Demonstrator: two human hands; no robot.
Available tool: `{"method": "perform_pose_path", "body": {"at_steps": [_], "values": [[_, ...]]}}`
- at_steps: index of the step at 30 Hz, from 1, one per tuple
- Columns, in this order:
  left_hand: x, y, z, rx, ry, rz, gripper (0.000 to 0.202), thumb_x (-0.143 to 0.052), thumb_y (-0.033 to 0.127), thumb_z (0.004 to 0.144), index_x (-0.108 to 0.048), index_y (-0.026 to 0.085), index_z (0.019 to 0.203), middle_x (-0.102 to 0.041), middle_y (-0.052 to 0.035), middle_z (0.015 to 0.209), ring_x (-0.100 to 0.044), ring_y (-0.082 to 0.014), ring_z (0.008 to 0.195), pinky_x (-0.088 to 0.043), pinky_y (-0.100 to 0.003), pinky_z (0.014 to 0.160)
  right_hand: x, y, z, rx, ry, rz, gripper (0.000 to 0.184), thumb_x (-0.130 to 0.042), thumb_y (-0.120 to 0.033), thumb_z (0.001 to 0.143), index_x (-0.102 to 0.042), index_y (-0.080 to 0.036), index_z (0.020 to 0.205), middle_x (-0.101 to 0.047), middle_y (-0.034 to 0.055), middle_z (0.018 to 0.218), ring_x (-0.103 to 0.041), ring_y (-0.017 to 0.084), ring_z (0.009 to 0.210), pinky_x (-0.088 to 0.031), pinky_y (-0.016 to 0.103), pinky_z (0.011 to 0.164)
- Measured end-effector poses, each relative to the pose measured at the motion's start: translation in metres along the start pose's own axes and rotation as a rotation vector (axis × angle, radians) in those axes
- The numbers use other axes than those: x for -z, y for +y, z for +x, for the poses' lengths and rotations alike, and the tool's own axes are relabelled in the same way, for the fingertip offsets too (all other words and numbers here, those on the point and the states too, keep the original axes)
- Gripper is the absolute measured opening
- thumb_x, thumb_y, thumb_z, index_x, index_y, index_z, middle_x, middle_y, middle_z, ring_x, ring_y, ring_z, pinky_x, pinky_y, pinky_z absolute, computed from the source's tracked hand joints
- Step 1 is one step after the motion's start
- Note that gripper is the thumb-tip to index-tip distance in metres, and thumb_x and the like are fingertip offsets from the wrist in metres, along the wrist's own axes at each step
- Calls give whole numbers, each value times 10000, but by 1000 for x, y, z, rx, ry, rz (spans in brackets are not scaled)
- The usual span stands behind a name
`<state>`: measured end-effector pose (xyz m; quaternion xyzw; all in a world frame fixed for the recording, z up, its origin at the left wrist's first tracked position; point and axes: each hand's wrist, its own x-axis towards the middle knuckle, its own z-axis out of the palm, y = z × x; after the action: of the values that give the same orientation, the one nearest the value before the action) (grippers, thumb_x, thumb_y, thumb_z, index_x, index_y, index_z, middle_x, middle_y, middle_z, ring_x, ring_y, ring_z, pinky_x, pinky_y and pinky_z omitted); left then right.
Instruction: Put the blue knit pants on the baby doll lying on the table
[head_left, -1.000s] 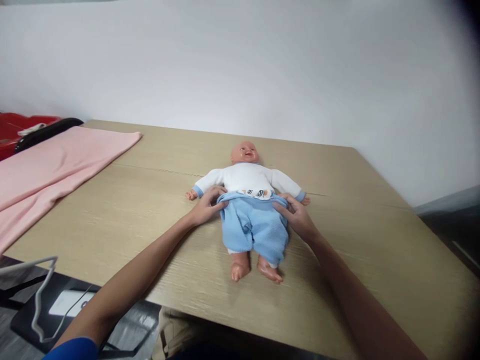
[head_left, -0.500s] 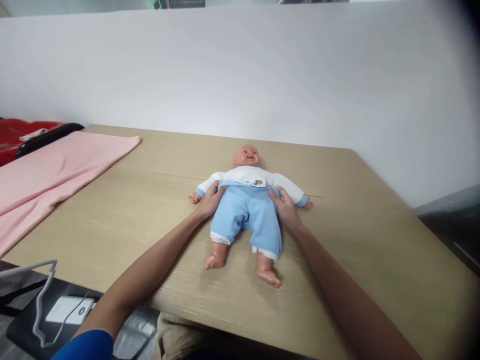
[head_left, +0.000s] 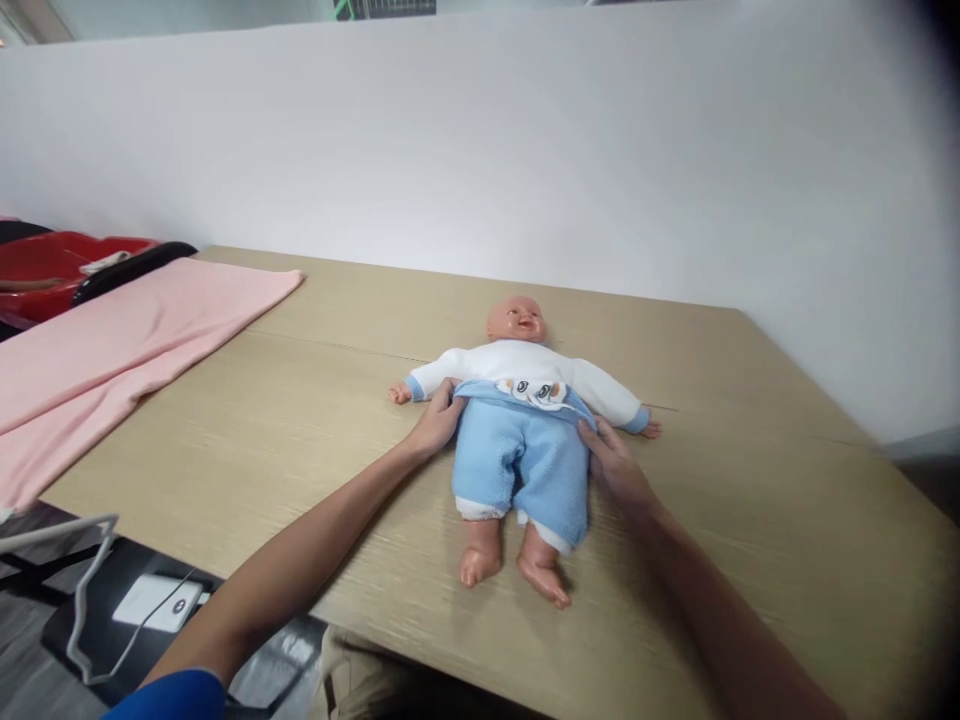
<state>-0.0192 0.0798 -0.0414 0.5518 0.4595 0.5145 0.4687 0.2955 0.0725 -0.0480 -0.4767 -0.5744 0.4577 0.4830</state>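
A baby doll [head_left: 519,322] lies on its back on the wooden table [head_left: 315,420], head towards the wall. It wears a white top [head_left: 525,366] and light blue trousers [head_left: 521,460]; its bare feet point at me. My left hand [head_left: 439,425] pinches the trousers' waistband at the doll's left-of-frame hip. My right hand [head_left: 616,465] grips the waistband on the other side. Both hands' fingers are closed on the fabric.
A pink cloth [head_left: 112,345] is spread over the table's left end. Beyond it sit a red tub [head_left: 45,265] and a black object [head_left: 131,268]. Below the table's near-left edge are a white wire hanger [head_left: 79,590] and a white device [head_left: 157,603]. A white wall stands behind.
The waistband, pulled high over the doll's belly half a second ago, now sits lower at the waist. The doll's legs have come closer together, and my view has shifted so the doll lies further right.
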Motion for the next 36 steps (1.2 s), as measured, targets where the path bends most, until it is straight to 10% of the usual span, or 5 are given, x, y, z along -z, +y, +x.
{"method": "perform_pose_path", "body": {"at_steps": [9, 14, 24, 36], "values": [[-5, 4, -1, 17, -127, -247, 487, -719, 680, 997, -709, 215, 1142, -783, -109, 1200, -706, -312, 1162, -569, -418, 998, -6, -13, 0, -180, -5, 208, 690, -875, -780, 800, -751, -362, 1335, -788, 77, 1447, -698, 407, 1418, -590, 560, 1228], [-2, 7, 4, 40, -190, -318, 477, -777, 662, 933, -722, 205, 1057, -801, -115, 1106, -728, -349, 1132, -561, -490, 1029, -9, -24, 0, -143, -51, 217, 490, -842, -684, 852, -794, -383, 1237, -785, 46, 1449, -665, 390, 1453, -509, 546, 1308], [15, 25, 0, -65, -210, -208, 455, -909, 584, 818, -663, 214, 912, -596, -8, 893, -552, -217, 879, -464, -346, 847, 2, -31, -8, 86, -18, -106, 354, -819, -606, 868, -729, -265, 902, -726, 19, 931, -650, 287, 934, -554, 376, 897], [2, 52, 6, -237, -189, -108, 492, -783, 678, 973, -603, 221, 994, -596, -21, 1030, -557, -193, 961, -442, -307, 874, -15, -57, 13, 206, 63, -112, 340, -832, -569, 892, -699, -290, 1034, -674, 9, 999, -628, 253, 989, -524, 340, 948]]}}
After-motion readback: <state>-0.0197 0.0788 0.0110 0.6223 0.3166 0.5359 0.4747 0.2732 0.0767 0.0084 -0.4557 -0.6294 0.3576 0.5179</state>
